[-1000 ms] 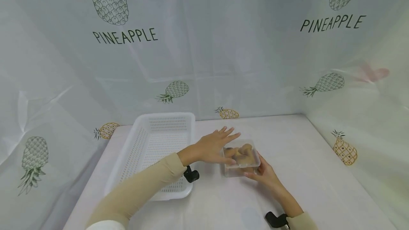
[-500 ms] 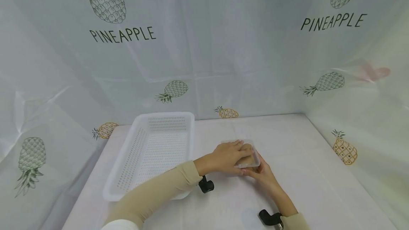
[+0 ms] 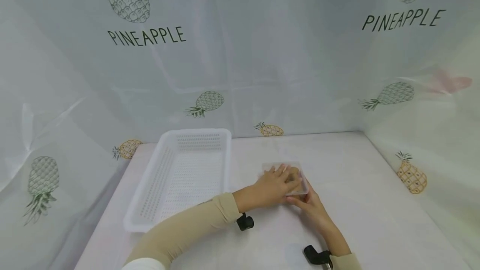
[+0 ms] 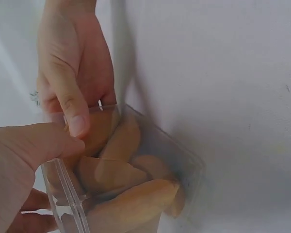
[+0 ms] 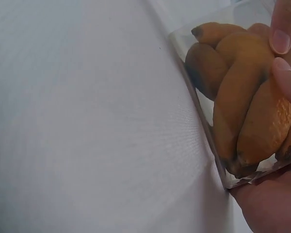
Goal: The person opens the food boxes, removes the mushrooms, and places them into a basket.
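A clear plastic box [image 3: 270,165] stands on the table, holding several small orange-brown bananas [image 5: 237,92] with dark tips. The left hand [image 3: 275,186] lies over its top with fingers spread and straight. In the left wrist view, the left thumb [image 4: 43,141] rests along the box edge and touches or nearly touches the right thumb. From the right side the right hand [image 3: 311,205] grips the box, thumb at the front and fingers around the far side. Part of the bananas is hidden under the left hand in the head view.
A white perforated plastic basket [image 3: 227,153] stands to the left, partly behind the left sleeve [image 3: 191,224]. The table [image 3: 337,153] has a white cover. A pineapple-print sheet [image 3: 255,53] hangs behind it and at both sides.
The left hand has come down and rightward onto the box, its raised fingers now resting on the lid. The right hand keeps its grip. The head view has shifted slightly.
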Motion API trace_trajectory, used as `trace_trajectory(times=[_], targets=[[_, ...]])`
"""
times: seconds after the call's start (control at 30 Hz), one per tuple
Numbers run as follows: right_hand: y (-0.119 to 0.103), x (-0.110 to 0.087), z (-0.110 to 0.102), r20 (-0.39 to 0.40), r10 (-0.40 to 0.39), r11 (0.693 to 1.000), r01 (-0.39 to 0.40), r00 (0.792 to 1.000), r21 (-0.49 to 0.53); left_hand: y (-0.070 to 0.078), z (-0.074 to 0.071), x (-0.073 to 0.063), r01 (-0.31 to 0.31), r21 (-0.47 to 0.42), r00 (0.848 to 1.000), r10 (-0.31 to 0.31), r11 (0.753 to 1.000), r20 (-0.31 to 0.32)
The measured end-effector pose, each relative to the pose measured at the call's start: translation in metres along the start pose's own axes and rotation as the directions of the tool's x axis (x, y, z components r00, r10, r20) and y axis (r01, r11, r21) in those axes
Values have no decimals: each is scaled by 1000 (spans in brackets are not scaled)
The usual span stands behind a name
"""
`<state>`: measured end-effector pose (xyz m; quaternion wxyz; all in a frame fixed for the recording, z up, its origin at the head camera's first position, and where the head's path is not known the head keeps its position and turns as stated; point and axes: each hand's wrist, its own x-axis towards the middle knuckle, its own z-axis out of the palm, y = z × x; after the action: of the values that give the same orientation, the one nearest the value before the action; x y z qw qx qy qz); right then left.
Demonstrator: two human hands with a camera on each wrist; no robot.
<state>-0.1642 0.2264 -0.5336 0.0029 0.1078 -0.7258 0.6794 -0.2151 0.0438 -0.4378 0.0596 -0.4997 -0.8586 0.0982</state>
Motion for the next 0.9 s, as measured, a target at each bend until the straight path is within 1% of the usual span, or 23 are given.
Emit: trace_trajectory(times=[0.13, 0.23, 0.3, 0.37, 0.57, 0.63, 0.8, 0.9], targets=[[3, -1, -1, 8, -24, 999, 24, 1000, -37, 3, 4, -1, -26, 106, 997, 33, 994, -64], [4, -3, -1, 18, -38, 998, 39, 999, -56, 4, 7, -2, -40, 139, 993, 54, 989, -102], [5, -3, -2, 27, -49, 997, 50, 998, -52, 5, 8, -3, -41, 146, 991, 59, 988, -119], [5, -1, -3, 39, -76, 995, 78, 996, -58, 5, 8, -3, -40, 166, 988, 64, 985, -143], [7, 0, -5, 76, -159, 985, 164, 984, -52, 6, 9, -3, -45, 269, 974, 102, 962, -200], [7, 0, -5, 85, -177, 982, 181, 981, -47, 6, 10, -3, -43, 297, 967, 115, 954, -229], [10, -1, -3, 63, -196, 978, 199, 979, -61, 7, 12, -2, -31, 348, 948, 138, 937, -286], [10, -1, -2, 35, -199, 976, 202, 979, -87, 8, 13, -1, -32, 369, 948, 146, 929, -284]])
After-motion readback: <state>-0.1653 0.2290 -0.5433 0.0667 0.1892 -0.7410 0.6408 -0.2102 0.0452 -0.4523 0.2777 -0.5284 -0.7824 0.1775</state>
